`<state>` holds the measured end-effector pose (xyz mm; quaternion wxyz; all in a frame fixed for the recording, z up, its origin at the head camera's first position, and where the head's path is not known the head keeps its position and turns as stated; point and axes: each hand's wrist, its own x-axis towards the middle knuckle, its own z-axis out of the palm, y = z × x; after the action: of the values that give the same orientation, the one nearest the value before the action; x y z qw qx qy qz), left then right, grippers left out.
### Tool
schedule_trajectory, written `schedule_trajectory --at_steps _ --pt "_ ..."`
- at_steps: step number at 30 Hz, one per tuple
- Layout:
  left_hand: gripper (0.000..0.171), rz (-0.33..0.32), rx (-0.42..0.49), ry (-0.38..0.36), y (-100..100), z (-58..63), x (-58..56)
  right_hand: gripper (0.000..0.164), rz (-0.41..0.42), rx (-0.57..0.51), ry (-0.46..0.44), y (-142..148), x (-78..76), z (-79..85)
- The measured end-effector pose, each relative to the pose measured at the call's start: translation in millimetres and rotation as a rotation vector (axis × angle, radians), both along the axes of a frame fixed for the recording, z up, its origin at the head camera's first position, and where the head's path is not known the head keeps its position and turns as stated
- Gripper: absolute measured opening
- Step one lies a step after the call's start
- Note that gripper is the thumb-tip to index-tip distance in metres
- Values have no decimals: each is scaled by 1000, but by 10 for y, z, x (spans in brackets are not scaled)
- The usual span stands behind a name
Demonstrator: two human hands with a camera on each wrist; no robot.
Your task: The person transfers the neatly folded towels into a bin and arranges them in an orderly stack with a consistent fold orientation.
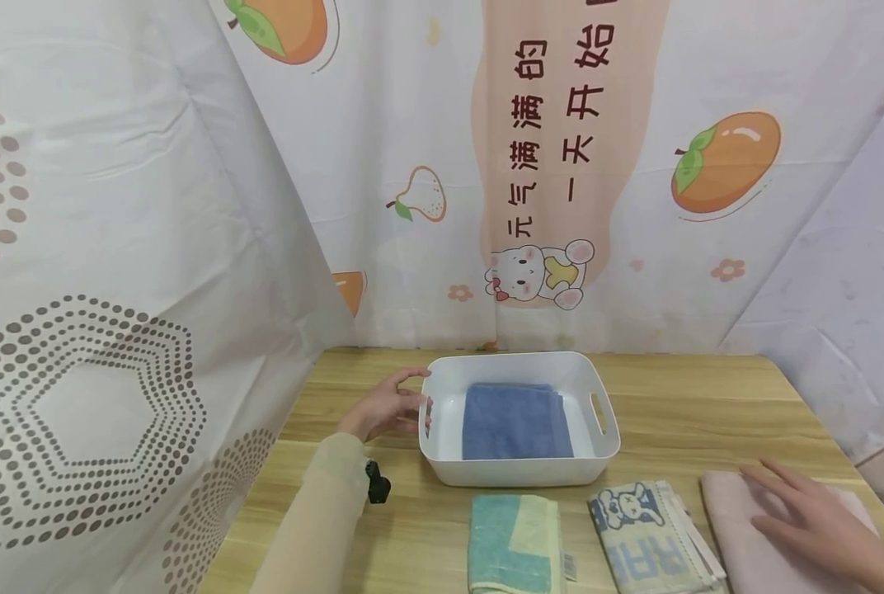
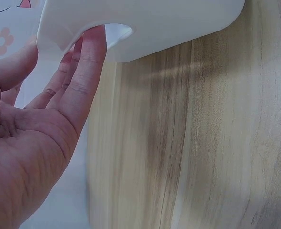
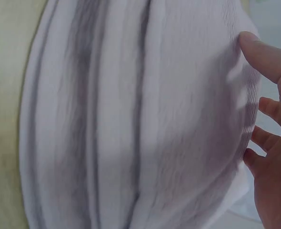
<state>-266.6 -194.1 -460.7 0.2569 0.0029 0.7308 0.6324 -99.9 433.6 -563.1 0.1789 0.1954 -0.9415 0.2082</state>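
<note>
My left hand (image 1: 388,407) holds the left end of a white plastic basket (image 1: 516,472). The left wrist view shows fingers (image 2: 89,62) reaching into the basket's handle hole and the thumb at its edge. Inside the basket lies a folded blue towel (image 1: 516,421). On the right, my right hand (image 1: 806,516) is spread over a folded pale pink towel (image 1: 731,528). In the right wrist view, the thumb and fingertips are at the edge of that thick, layered towel (image 3: 193,95); whether they press on it I cannot tell.
In front of the basket lies a folded green and yellow towel (image 1: 512,536). Beside it is a blue and beige towel (image 1: 650,536) with a cartoon print. All stand on a wooden table (image 1: 679,404), with printed curtains (image 1: 412,272) behind and to the left.
</note>
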Motion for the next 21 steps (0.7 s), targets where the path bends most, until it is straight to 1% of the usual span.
schedule_trajectory --at_steps 4,6,9,10,11,12,14,17,18,19,21 --pt "55 0 3 2 3 7 4 89 -55 16 -88 139 37 9" --pt "55 0 5 1 4 6 5 91 -82 28 -117 203 43 6" --pt "55 4 5 -4 2 -1 6 94 -107 44 -133 280 54 -13" --pt "55 5 3 -5 2 -3 6 91 -113 49 -140 305 49 -13" --pt "55 7 -1 -6 2 -2 7 93 -124 57 -147 325 46 -12" --pt "55 8 -3 -9 3 0 8 90 -132 63 -157 344 44 -10" --pt "55 8 -8 -8 3 1 9 95 -157 86 -187 385 45 -9" --pt "55 9 -14 -10 8 7 10 93 -187 116 -269 443 44 1" --pt "54 8 -16 -7 9 9 10 87 -191 123 -301 459 43 2" --pt "54 8 -17 -6 10 10 9 87 -200 131 -336 477 43 -2" --pt "54 11 -18 -7 14 12 8 79 -208 144 -392 501 36 -7"
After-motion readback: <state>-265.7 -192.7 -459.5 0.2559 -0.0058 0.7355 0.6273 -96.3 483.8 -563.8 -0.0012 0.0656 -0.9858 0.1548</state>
